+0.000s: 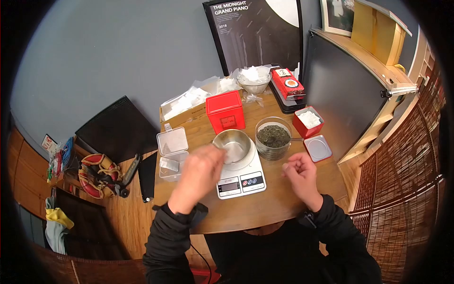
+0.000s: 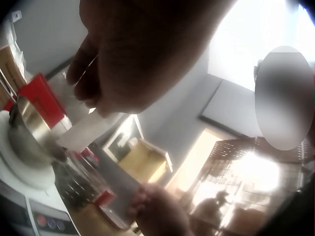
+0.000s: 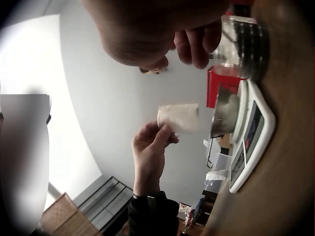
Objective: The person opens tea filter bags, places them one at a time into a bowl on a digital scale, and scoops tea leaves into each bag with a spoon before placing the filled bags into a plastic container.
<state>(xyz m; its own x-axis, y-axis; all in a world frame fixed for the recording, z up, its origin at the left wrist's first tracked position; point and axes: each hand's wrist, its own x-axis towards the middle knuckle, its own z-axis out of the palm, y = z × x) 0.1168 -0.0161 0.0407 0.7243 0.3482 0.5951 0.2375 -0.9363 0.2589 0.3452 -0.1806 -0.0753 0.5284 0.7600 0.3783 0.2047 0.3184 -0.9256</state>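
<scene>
My left hand (image 1: 201, 171) is raised beside a steel bowl (image 1: 232, 146) that sits on a white digital scale (image 1: 241, 182). In the right wrist view this left hand (image 3: 150, 147) pinches a small white paper sachet (image 3: 179, 118) between thumb and fingers. The left wrist view shows the same sachet (image 2: 86, 130) hanging just above the bowl (image 2: 29, 132). My right hand (image 1: 300, 173) hovers over the table right of the scale, fingers curled in, with nothing seen in it. A glass jar of dark tea leaves (image 1: 273, 138) stands behind it.
A red tin (image 1: 225, 111) stands behind the bowl, and a clear plastic box (image 1: 172, 151) lies to its left. A small red tin of white sachets (image 1: 308, 121) and its lid (image 1: 318, 148) are at the right. A glass bowl of sachets (image 1: 254, 81) is at the back.
</scene>
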